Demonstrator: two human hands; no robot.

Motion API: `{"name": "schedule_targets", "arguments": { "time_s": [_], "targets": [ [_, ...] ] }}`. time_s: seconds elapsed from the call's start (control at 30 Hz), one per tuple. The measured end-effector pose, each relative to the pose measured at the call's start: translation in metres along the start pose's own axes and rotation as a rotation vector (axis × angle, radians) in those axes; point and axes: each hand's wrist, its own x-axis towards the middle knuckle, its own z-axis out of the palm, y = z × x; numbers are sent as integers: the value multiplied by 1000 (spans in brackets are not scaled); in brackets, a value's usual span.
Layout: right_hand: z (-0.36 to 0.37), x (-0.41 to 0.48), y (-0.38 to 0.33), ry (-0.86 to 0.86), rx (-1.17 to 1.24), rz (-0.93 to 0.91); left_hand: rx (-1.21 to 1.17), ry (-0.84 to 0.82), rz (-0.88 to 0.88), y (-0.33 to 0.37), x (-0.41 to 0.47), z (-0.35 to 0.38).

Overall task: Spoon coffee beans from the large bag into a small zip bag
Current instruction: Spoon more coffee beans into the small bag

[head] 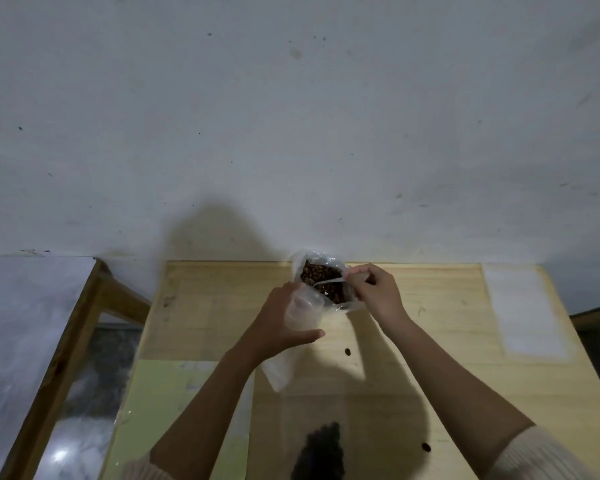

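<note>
Pale wooden table (430, 327) centre frame, white sheet (523, 310) at its right, blotchy grey-white wall (291, 116) above, wooden frame (66, 341) lower left

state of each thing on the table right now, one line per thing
large clear plastic bag: open, upright, holds coffee beans
small clear zip bag: mouth open, looks empty, held by left hand
white plastic spoon: in large bag, held by right hand
loose dark beans: spilled on pale wooden table
</note>
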Motion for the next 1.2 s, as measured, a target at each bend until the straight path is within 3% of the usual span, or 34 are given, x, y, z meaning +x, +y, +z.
{"name": "schedule_targets", "arguments": {
  "time_s": [0.17,0.33,0.4,0.47,0.6,0.97,1.2],
  "targets": [
    [11,-4,6,-5,108,-49,-2,24,2,0,2,-1],
    [-14,-14,6,48,-129,-441,1,7,19,0,4,-1],
    [-15,-18,12,70,-195,-494,-3,20,39,-1,3,1],
    [-8,-21,22,102,-134,-397,-7,30,58,-2,0,1],
    [14,-22,29,72,210,-69,25,4,82,-3,-4,1],
    [-6,-23,15,217,485,51,-1,24,85,-4,-5,4],
    [-32,-39,-6,207,546,-21,48,71,130,-3,-2,10]
  ]
}}
